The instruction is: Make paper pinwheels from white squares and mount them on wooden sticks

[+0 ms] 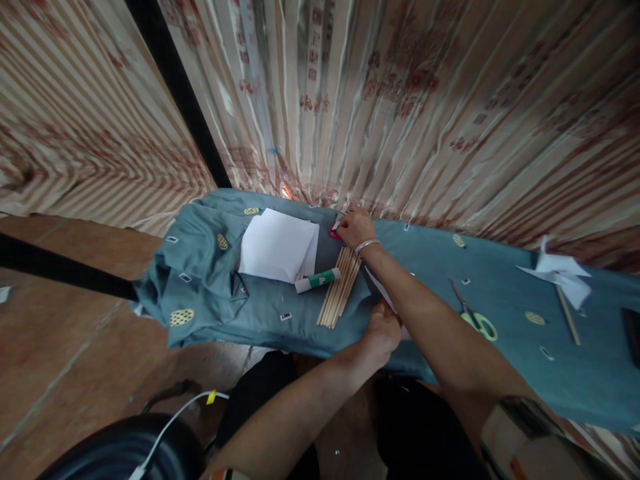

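My left hand [384,332] is closed on a piece of white paper [380,290] near the front edge of the cloth. Part of that paper is hidden under my right forearm. Further back, my right hand [357,228] reaches across with its fingers bent together at a small red item [335,231], perhaps a little box. What the fingertips pinch is too small to make out. Just in front of this hand lies a bundle of thin wooden sticks [337,293]. A green and white glue stick [318,280] rests against the sticks, its left end beside a stack of white paper [277,245].
On the right of the blue-green cloth [415,247] lie scissors [475,320] with pale green handles and a white paper pinwheel [563,273] on a stick. A dark object [632,333] sits at the right edge. A striped curtain [350,100] hangs behind.
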A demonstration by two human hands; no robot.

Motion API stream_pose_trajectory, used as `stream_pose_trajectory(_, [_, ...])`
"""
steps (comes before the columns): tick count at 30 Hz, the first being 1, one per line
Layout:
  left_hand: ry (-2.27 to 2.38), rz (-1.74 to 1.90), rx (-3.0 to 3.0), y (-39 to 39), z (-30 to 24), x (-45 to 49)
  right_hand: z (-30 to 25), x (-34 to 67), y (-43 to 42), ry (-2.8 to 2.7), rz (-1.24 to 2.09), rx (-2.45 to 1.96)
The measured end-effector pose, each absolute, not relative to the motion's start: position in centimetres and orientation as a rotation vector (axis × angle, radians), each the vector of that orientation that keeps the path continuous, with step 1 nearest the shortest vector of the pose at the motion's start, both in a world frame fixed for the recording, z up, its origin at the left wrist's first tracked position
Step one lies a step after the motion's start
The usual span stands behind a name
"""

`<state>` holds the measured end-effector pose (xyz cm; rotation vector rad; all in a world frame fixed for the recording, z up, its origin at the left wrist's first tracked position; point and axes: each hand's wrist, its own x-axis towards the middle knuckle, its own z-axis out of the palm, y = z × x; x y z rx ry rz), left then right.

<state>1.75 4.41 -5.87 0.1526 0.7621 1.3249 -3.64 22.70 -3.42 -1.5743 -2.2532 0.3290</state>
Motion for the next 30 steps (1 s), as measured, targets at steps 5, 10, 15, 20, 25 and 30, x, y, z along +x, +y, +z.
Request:
stream_pose_trajectory(5, [0.694,1.356,0.187,4.6,-6.0,2.1,-2.6,-2.4,22.4,-2.006,0.58,-1.491])
stream_pose_trajectory(10, [0.772,1.329,0.178,4.9,-6.0,2.5,-2.0,0.3,21.3,-1.664,0.894,-1.436])
stream_pose_trajectory(15, [0.788,1.29,0.206,5.1,-6.1,2.2,-1.9,3.8,19.1,-1.359,1.176,-1.35])
stream_pose_trajectory(20, [0.808,1.278,0.22,5.1,-5.7,1.7,-1.7,6.7,17.4,-1.218,1.261,-1.287])
stream_pose_trajectory(25, [0.828,1.251,0.23,4.9,-5.7,1.4,-2.7,11.2,15.9,-1.188,1.118,-1.335])
stream_pose_trajectory(30, [0.861,1.233,0.24,5.0,-6.1,1.3,-4.2,15.4,13.8,-1.175,0.964,-1.412])
